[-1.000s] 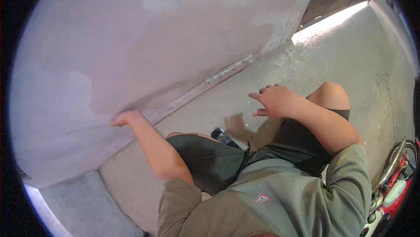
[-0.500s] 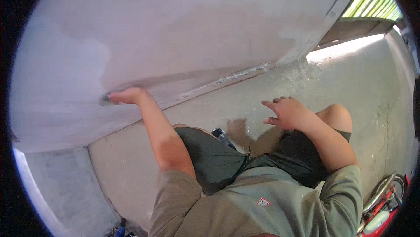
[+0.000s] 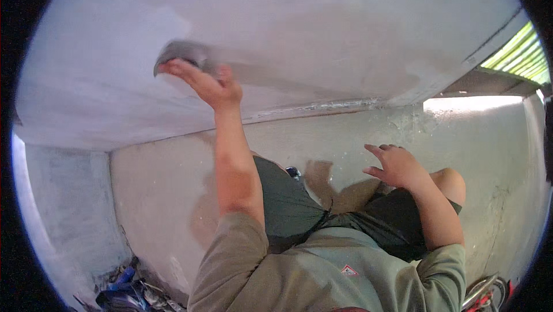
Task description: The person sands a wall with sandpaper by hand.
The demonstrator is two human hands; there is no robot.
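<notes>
Left hand [image 3: 208, 86] rose, partly hiding blurred grey object [image 3: 183, 49].

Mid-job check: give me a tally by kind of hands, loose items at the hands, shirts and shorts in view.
Hands: 2 (left hand, right hand)
Loose items: 1 (blurred grey item at the left hand)
Shirts: 1 (grey-green shirt)
Shorts: 1 pair (dark shorts)
Total: 5

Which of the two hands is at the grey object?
The left hand, out at the wall with the blurred grey object; the right hand is by the right knee, nothing visible in it.
</notes>
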